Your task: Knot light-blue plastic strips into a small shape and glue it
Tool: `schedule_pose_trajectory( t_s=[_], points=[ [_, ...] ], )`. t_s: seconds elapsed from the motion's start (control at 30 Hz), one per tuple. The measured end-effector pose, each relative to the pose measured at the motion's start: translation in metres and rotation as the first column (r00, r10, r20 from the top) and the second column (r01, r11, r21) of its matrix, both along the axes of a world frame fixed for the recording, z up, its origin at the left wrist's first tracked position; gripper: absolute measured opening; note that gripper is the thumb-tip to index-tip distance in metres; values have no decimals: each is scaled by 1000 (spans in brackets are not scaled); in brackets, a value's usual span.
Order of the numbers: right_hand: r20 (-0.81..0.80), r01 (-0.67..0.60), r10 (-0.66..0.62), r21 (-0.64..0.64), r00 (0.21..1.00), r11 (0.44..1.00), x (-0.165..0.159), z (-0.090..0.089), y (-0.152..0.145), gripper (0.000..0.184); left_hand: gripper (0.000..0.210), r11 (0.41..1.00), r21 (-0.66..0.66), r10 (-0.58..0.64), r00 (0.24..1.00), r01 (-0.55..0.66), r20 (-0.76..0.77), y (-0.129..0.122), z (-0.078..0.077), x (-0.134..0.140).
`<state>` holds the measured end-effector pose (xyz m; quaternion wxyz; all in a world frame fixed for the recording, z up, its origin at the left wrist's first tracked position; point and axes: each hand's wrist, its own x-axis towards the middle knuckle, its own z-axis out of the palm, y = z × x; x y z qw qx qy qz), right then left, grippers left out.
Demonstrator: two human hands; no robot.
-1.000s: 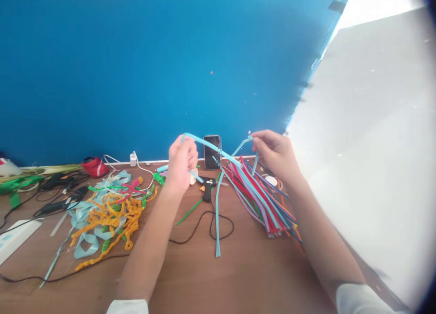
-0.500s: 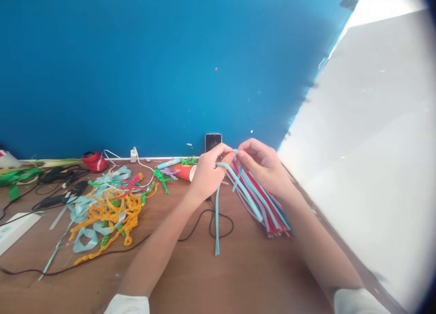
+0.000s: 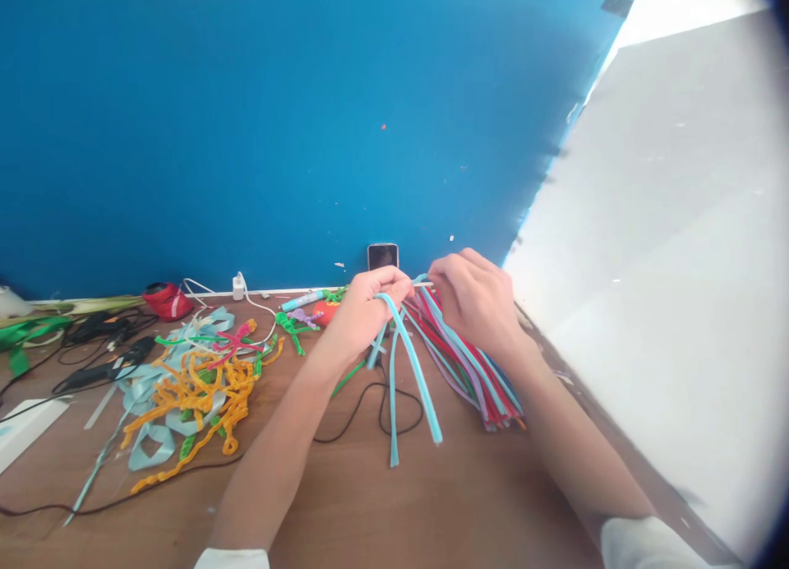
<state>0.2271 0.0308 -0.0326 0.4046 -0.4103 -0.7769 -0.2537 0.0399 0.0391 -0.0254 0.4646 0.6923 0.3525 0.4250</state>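
The left hand (image 3: 370,307) has thumb and fingers pinched on a light-blue pipe cleaner (image 3: 420,382), which droops between the hands. A light-blue end (image 3: 421,279) meets the right hand (image 3: 477,298), fingertips together on it, near the colourful bundle (image 3: 482,380).

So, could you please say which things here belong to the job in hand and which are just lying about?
The job, apparently:
- light-blue fuzzy strip, in the left hand and right hand
- multicoloured bundle of fuzzy strips

Lying about, seemingly:
- twisted orange fuzzy stems
- pale-blue satin ribbon
- dark rectangular phone
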Motion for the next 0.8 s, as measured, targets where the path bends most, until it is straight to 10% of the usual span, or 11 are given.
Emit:
schedule_pose_trajectory(
  t_s=[0.2, 0.53, 0.7, 0.8],
  points=[
    [234, -19, 9, 40, 972, 999, 3, -1, 3, 22, 28, 961, 253, 176, 954, -112, -244, 9, 4, -15],
    [105, -27, 46, -173, 993, 985, -8, -6, 2, 25, 27, 999, 48, 16, 977, -6, -212, 15, -3, -18],
    [-244, -54, -30, -331, 969, 942, 9, 0, 5, 17, 20, 974, 141, 193, 975, -178, -107, 27, -12, -13],
    [-561, -215, -28, -362, 827, 907, 26, 8, 7, 17, 32, 962, 59, 274, 948, -268, -164, 38, -18, -16]
  ],
)
